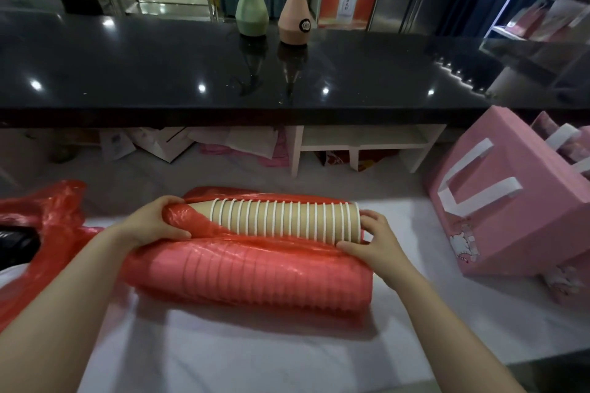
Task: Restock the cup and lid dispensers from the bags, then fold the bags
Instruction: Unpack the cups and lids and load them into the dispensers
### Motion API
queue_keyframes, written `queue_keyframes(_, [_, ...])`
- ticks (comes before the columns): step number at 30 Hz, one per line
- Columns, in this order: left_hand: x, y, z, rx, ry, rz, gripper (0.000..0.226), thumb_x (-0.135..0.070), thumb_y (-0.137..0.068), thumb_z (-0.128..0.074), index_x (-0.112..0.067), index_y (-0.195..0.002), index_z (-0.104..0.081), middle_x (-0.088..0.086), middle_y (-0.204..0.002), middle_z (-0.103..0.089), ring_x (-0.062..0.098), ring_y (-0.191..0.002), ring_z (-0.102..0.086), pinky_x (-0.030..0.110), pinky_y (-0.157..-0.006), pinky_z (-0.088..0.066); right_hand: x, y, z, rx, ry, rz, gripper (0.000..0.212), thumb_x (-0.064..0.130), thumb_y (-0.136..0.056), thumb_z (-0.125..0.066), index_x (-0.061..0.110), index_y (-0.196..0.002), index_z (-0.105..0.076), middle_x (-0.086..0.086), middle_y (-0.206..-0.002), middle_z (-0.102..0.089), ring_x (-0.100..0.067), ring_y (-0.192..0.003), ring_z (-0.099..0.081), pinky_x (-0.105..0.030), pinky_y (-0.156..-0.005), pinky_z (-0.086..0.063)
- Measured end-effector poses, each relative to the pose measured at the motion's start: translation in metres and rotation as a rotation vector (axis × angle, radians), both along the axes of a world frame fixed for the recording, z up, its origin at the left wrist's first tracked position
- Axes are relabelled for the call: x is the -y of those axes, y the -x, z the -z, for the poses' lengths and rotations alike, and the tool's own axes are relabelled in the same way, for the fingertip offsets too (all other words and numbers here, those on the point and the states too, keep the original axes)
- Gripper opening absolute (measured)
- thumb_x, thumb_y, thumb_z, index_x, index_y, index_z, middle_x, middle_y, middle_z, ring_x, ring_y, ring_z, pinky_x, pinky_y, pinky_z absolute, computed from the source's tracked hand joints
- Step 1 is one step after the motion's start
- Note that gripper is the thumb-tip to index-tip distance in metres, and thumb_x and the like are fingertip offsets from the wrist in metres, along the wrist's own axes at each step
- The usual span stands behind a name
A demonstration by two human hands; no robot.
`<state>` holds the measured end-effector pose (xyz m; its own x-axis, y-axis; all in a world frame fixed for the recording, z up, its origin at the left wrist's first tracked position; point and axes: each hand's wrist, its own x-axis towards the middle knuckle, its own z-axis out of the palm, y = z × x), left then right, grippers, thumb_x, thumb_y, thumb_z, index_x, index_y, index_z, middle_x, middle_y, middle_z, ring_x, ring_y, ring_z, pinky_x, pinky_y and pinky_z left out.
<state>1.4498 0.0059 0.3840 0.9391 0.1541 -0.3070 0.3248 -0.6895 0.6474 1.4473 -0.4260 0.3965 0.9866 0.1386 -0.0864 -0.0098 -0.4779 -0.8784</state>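
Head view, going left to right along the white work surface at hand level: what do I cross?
Loose red bag → left hand gripping the red plastic → exposed sleeve of paper cups → right hand at the sleeve's open end → pink gift bag with white handles.

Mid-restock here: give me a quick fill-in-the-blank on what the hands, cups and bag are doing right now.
1. The bare stack of paper cups lies on its ____ on top of the red plastic bag.
2. The left hand grips the ____ bag plastic at the stack's narrow end.
3. The right hand touches the stack's ____ end.
4. The two spray bottles stand on the ____ counter.

Missing words: side; red; wide; black
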Motion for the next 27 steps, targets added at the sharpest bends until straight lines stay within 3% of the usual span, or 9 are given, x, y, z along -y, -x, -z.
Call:
queue_keyframes(3, [-0.001, -0.004, -0.002, -0.049, 0.018, 0.001, 0.081, -0.018, -0.057, -0.091, -0.025, -0.127, -0.05, 0.002, -0.112, -0.057, 0.017, -0.098, -0.055, 0.027, -0.085, -0.04, 0.007, -0.005, 0.015, -0.15, -0.087, 0.016, 0.042, 0.021, -0.069, -0.084, 0.024, -0.101, -0.057, 0.009, -0.099, -0.066, -0.008, -0.094, -0.065, -0.015, -0.068, -0.048])
queue_keyframes(7, [0.001, -0.005, -0.001, -0.068, 0.003, -0.007, 0.084, -0.018, -0.058, -0.09, -0.023, -0.13, -0.047, 0.005, -0.114, -0.057, 0.019, -0.1, -0.056, 0.029, -0.087, -0.042, 0.01, -0.018, 0.019, -0.269, -0.067, -0.002, 0.057, 0.03, -0.07, -0.083, 0.027, -0.113, -0.046, 0.007, -0.108, -0.062, -0.006, -0.095, -0.064, -0.02, -0.071, -0.051])
queue_keyframes(9, [0.002, -0.003, 0.0, -0.067, -0.032, -0.02, 0.09, -0.022, -0.057, -0.091, -0.022, -0.133, -0.044, 0.005, -0.116, -0.056, 0.02, -0.102, -0.054, 0.031, -0.091, -0.042, 0.01, -0.02, 0.018, -0.275, -0.034, -0.031, 0.05, 0.032, -0.073, -0.081, 0.028, -0.112, -0.051, 0.008, -0.107, -0.065, -0.004, -0.091, -0.065, -0.02, -0.071, -0.051])
queue_keyframes(14, [0.003, 0.009, 0.007, -0.035, -0.081, -0.082, 0.106, -0.036, -0.051, -0.092, -0.021, -0.139, -0.036, 0.009, -0.126, -0.054, 0.018, -0.101, -0.049, 0.034, -0.093, -0.041, 0.001, -0.024, 0.008, 0.031, 0.245, 0.04, 0.05, 0.022, -0.068, -0.084, 0.027, -0.112, -0.06, 0.009, -0.108, -0.055, -0.009, -0.1, -0.053, -0.026, -0.089, -0.045])
queue_keyframes(16, [0.002, 0.013, 0.006, -0.042, -0.084, -0.104, 0.106, -0.037, -0.049, -0.092, -0.022, -0.139, -0.037, 0.008, -0.125, -0.055, 0.02, -0.101, -0.051, 0.034, -0.092, -0.042, -0.002, -0.025, 0.002, 0.149, 0.315, 0.067, 0.043, 0.019, -0.068, -0.083, 0.023, -0.107, -0.065, 0.007, -0.104, -0.056, -0.007, -0.094, -0.052, -0.019, -0.083, -0.043])
queue_keyframes(18, [0.002, 0.016, 0.005, -0.035, -0.073, -0.117, 0.104, -0.031, -0.048, -0.093, -0.021, -0.136, -0.039, 0.008, -0.123, -0.055, 0.022, -0.104, -0.053, 0.035, -0.093, -0.044, -0.005, -0.023, -0.001, 0.117, 0.201, 0.088, 0.026, 0.019, -0.073, -0.079, 0.023, -0.097, -0.069, 0.011, -0.09, -0.066, -0.002, -0.079, -0.06, -0.016, -0.068, -0.046])
queue_keyframes(20, [0.002, 0.019, 0.003, -0.015, -0.022, -0.143, 0.099, -0.017, -0.049, -0.092, -0.021, -0.134, -0.042, 0.009, -0.12, -0.056, 0.024, -0.104, -0.055, 0.038, -0.091, -0.045, -0.01, -0.021, -0.002, 0.0, 0.015, 0.145, 0.011, 0.025, -0.081, -0.073, 0.019, -0.089, -0.07, 0.004, -0.081, -0.071, -0.011, -0.074, -0.067, -0.03, -0.067, -0.054])
queue_keyframes(24, [0.004, 0.027, 0.004, 0.055, 0.082, -0.236, 0.087, 0.006, -0.054, -0.083, -0.017, -0.13, -0.049, 0.011, -0.112, -0.058, 0.024, -0.097, -0.056, 0.033, -0.081, -0.046, -0.019, -0.02, 0.005, -0.1, -0.076, 0.126, 0.006, 0.022, -0.089, -0.063, 0.022, -0.088, -0.069, 0.002, -0.08, -0.073, -0.008, -0.07, -0.069, -0.024, -0.059, -0.052])
queue_keyframes(27, [0.003, 0.032, 0.006, 0.098, 0.244, -0.318, 0.083, 0.017, -0.054, -0.078, -0.011, -0.128, -0.053, 0.014, -0.11, -0.061, 0.024, -0.093, -0.058, 0.031, -0.077, -0.048, -0.021, -0.02, 0.009, -0.277, -0.321, 0.156, 0.012, 0.013, -0.093, -0.058, 0.014, -0.096, -0.069, -0.007, -0.085, -0.075, -0.02, -0.075, -0.072, -0.029, -0.061, -0.054])
